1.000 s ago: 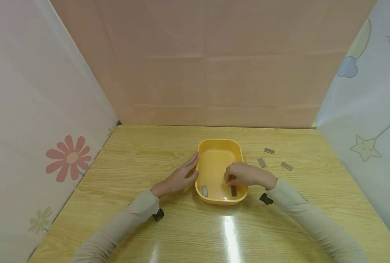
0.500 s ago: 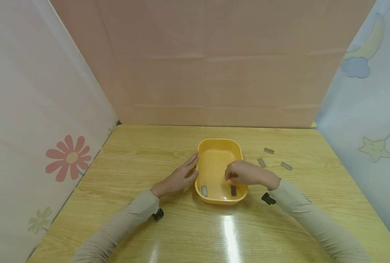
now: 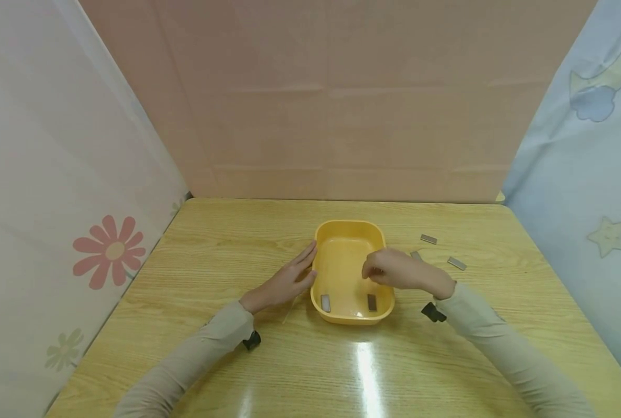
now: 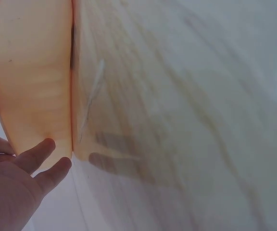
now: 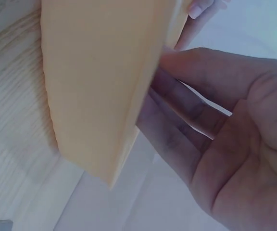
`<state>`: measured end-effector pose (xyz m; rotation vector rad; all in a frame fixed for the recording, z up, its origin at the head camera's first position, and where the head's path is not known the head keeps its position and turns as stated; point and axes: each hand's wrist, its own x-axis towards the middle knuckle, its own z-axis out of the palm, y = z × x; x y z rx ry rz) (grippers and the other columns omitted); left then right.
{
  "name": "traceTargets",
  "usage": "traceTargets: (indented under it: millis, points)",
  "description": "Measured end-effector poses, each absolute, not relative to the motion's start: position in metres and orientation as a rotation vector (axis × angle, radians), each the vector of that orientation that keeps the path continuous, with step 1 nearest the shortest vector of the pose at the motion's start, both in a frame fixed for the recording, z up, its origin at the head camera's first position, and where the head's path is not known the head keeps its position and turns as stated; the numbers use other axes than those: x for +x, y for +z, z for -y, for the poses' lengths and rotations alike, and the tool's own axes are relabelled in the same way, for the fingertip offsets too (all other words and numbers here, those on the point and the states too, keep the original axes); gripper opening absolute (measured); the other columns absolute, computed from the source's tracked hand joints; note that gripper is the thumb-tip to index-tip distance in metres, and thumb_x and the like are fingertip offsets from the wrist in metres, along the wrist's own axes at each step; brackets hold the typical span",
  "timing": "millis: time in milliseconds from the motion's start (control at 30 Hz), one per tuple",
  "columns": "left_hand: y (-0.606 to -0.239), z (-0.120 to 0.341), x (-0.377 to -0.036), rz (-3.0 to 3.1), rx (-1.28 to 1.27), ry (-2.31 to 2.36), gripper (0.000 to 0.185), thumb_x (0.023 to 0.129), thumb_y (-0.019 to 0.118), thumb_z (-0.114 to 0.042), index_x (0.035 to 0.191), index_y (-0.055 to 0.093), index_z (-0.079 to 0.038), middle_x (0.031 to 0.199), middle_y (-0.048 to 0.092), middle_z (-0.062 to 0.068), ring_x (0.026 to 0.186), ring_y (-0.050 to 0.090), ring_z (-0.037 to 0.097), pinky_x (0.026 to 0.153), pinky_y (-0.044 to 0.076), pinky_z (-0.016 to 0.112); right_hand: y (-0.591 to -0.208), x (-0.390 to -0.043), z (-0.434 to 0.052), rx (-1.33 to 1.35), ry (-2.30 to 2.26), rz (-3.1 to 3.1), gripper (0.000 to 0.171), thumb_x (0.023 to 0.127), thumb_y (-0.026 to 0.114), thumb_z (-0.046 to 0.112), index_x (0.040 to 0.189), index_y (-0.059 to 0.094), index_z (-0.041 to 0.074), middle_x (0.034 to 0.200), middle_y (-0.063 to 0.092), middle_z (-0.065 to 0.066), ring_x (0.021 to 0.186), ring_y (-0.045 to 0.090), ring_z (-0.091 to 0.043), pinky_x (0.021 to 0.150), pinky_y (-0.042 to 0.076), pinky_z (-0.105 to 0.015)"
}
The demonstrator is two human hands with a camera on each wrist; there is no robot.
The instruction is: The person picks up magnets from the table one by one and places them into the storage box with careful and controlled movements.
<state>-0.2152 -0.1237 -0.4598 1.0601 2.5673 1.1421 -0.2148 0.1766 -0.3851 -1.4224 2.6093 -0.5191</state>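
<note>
Head view: right hand (image 3: 401, 271) lifts empty, fingers relaxed, from yellow tray (image 3: 349, 232) at desk centre, drifting toward metal strips (image 3: 428, 238) near right edge. Two strips (image 3: 372, 302) lie inside. Left hand (image 3: 284, 281), flat, braces tray's left wall.

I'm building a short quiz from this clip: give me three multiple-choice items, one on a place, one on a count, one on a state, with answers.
1. Where does the left hand rest?
A. inside the tray
B. against the tray's left outer wall
C. on the loose plates

2. How many small metal plates lie inside the yellow tray?
A. two
B. four
C. none

3. What state is the right hand in?
A. flat on the table
B. fingers bent, holding nothing, over the tray
C. gripping the tray's rim

Answers: 1 B, its straight fingers touch that wall; 2 A, two lie by the near wall; 3 B, the right wrist view shows an empty palm.
</note>
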Motion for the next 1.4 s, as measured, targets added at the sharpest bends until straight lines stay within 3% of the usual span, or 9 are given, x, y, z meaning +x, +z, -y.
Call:
traceTargets:
  millis: [333, 1400]
  points:
    - [-0.460, 0.123, -0.215, -2.566, 1.066, 1.139, 0.062, 0.108, 0.045, -0.022, 0.156, 0.015, 0.004, 0.166, 0.002, 0.007, 0.148, 0.011, 0.022, 0.116, 0.023, 0.043, -0.376, -0.211, -0.180, -1.334, -0.545, -2.657, 0.015, 0.084, 0.067, -0.010, 0.093, 0.075, 0.000, 0.091, 0.071, -0.004, 0.083, 0.067, -0.017, 0.071, 0.056, -0.030]
    - [-0.461, 0.125, -0.216, -2.566, 1.082, 1.128, 0.062, 0.108, 0.045, -0.023, 0.156, 0.015, 0.004, 0.166, 0.002, 0.008, 0.148, 0.012, 0.021, 0.115, 0.025, 0.041, -0.371, -0.209, -0.195, -1.295, -0.632, -2.731, 0.014, 0.086, 0.067, -0.009, 0.093, 0.075, 0.000, 0.092, 0.071, -0.006, 0.080, 0.067, -0.017, 0.068, 0.056, -0.028]
